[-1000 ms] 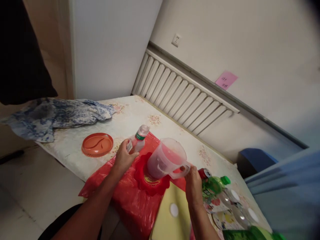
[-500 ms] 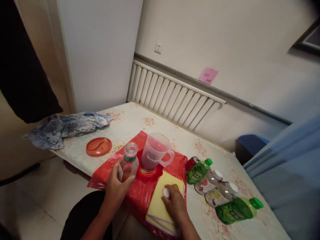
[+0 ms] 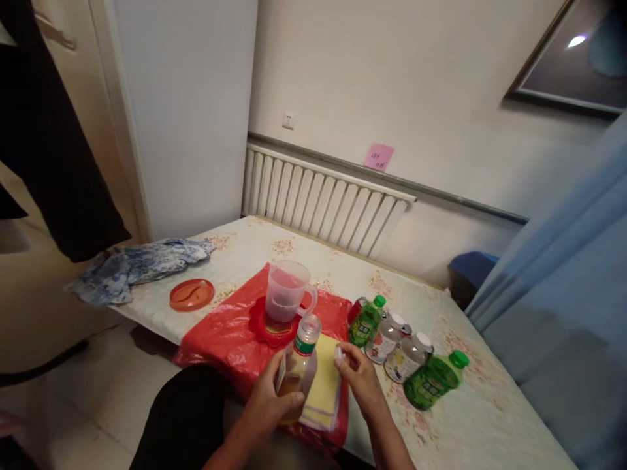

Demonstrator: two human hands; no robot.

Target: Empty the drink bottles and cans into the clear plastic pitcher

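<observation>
My left hand (image 3: 274, 395) is wrapped round a clear bottle (image 3: 304, 365) with a green neck band; its mouth is uncapped and some brownish liquid shows low inside. In my right hand (image 3: 360, 372) a small white bottle cap (image 3: 339, 353) is pinched between thumb and fingers, to the right of the bottle's neck. Beneath and between the hands lie yellow cloths (image 3: 326, 385), partly hidden by the bottle. Behind the bottle, a translucent measuring jug (image 3: 285, 294) stands upright on a red scalloped dish (image 3: 259, 320), its handle pointing right.
A red plastic sheet (image 3: 210, 339) lies under these. To the right stand a red can (image 3: 356, 309), green bottles (image 3: 367, 321) (image 3: 434, 382) and white-capped bottles (image 3: 385, 339) (image 3: 407, 358). An orange lid (image 3: 192, 296) and blue-white cloth (image 3: 151, 262) lie left on the table (image 3: 245, 241).
My left hand has moved right with the bottle, which now stands in front of the cloths. My right hand has lifted the cap to beside the bottle's neck. The view has shifted.
</observation>
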